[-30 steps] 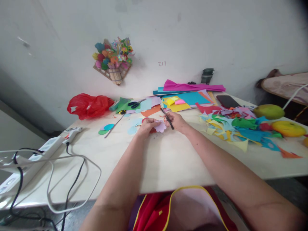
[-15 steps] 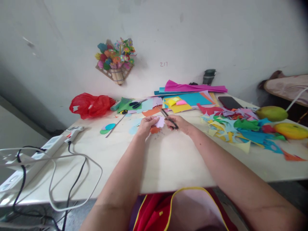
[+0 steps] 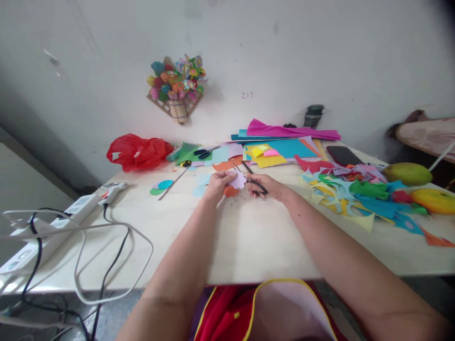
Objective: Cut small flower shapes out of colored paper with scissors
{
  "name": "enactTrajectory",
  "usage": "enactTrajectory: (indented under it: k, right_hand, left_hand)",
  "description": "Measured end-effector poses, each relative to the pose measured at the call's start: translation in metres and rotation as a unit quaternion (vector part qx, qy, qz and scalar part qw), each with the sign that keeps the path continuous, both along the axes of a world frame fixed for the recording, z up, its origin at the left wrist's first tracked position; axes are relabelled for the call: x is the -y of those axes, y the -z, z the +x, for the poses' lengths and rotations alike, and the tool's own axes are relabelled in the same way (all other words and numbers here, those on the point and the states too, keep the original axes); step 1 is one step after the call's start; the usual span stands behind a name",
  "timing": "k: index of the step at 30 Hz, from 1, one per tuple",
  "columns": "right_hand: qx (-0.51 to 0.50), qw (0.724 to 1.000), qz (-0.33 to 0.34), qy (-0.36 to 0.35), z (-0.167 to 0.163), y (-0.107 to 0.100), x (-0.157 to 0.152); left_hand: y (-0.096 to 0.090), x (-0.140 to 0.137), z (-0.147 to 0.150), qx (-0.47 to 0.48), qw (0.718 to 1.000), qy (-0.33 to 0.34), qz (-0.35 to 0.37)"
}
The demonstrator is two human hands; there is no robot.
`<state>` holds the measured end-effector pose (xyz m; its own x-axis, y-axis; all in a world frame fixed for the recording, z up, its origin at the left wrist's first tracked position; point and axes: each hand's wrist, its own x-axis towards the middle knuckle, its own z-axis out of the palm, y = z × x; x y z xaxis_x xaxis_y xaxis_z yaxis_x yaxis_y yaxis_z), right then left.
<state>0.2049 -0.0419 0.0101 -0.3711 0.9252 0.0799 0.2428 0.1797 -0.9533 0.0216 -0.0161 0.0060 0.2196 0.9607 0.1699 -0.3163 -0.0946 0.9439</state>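
Observation:
Between the fingers of my left hand [image 3: 217,185] is a lilac paper piece [image 3: 240,180] with a scalloped edge. My right hand [image 3: 267,185] grips a pair of dark-handled scissors [image 3: 259,184], its blades pointing up and to the left, spread apart, close beside the paper's right edge. Below the paper, an orange paper piece [image 3: 231,192] lies on the table with tiny scraps around it. Pale blue paper circles [image 3: 198,191] lie just left of my left hand, partly hidden by it.
Colourful paper scraps [image 3: 369,199] pile up at right, near two mango-like fruits [image 3: 407,174] and a phone [image 3: 343,155]. Coloured sheets [image 3: 295,148] and a second pair of scissors [image 3: 202,154] lie at the back. A red plastic bag [image 3: 137,152], power strip [image 3: 53,234] and loose cables occupy the left.
The lilac paper has turned in my left hand, showing more of its scalloped edge. The scissor blades have spread wider. The whole view has shifted slightly.

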Motion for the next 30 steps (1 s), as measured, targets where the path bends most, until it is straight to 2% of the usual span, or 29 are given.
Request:
enactTrajectory:
  k: [12, 17, 24, 30]
  right_hand:
    - [-0.004, 1.000, -0.012, 0.000, 0.0004, 0.0023, -0.0017]
    - [-0.074, 0.996, -0.003, 0.058, 0.0021, 0.0009, -0.0020]
    - [-0.139, 0.985, 0.031, 0.094, 0.0011, -0.0036, -0.0023]
    - [-0.130, 0.988, 0.007, 0.078, 0.0021, -0.0051, -0.0008]
  left_hand:
    - [-0.0006, -0.0010, -0.0009, -0.003, 1.000, -0.015, -0.011]
    - [0.0008, -0.0048, -0.0057, -0.023, 1.000, -0.020, 0.004]
    - [0.0022, -0.0039, -0.0063, -0.078, 0.996, 0.026, 0.019]
    - [0.0004, -0.0016, -0.0055, -0.076, 0.996, 0.051, 0.006]
